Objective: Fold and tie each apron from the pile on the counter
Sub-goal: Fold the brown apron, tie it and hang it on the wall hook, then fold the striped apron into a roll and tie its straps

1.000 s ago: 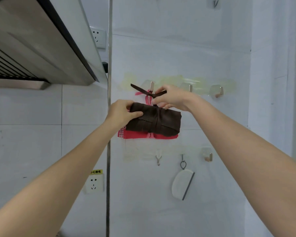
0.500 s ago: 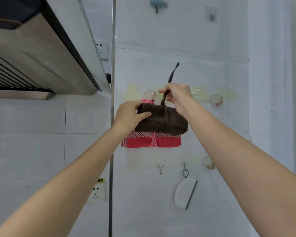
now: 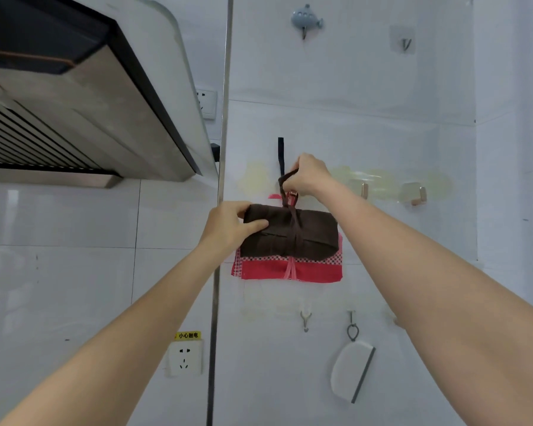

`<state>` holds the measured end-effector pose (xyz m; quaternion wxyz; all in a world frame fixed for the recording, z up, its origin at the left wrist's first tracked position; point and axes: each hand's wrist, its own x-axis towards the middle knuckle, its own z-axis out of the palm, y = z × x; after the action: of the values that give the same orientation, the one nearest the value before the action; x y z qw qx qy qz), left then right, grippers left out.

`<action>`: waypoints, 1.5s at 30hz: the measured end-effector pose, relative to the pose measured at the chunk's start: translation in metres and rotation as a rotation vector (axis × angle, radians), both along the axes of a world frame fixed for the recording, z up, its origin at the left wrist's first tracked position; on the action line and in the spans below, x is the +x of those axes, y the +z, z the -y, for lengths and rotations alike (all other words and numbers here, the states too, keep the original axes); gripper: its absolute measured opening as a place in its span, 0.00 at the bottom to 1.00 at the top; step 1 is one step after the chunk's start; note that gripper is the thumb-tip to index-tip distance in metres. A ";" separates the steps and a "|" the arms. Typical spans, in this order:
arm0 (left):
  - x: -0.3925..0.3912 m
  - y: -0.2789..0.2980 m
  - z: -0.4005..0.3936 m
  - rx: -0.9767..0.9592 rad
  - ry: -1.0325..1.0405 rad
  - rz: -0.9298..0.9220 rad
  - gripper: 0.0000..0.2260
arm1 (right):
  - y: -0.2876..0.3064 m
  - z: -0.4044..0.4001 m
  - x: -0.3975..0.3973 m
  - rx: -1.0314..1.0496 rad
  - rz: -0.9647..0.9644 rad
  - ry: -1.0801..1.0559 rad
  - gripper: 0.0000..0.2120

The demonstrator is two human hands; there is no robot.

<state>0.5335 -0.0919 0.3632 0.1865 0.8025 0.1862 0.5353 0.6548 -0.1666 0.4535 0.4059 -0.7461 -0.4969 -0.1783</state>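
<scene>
Brown folded apron [image 3: 290,236] hangs just below the copper wall hook [image 3: 293,196] — left hand [image 3: 228,227] gripping its left end, thumb curled over the front, right hand [image 3: 309,175] pinching the strap [image 3: 285,179] beside that hook — overlapping a red apron [image 3: 286,270].

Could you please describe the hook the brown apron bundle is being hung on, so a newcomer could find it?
Right of the range hood, a row of rose-gold hooks crosses the white wall. It is the leftmost hook, above the red checked bundle, under the right hand.
</scene>
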 end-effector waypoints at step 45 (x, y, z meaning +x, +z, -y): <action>-0.254 -0.254 -0.067 0.048 0.453 -0.513 0.20 | -0.348 -0.084 -0.236 -0.242 0.249 0.234 0.20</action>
<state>0.2792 -0.0245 0.1091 -0.0086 0.8534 0.3878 0.3482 0.4192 -0.0828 0.1059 0.2668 -0.6989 -0.6441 -0.1599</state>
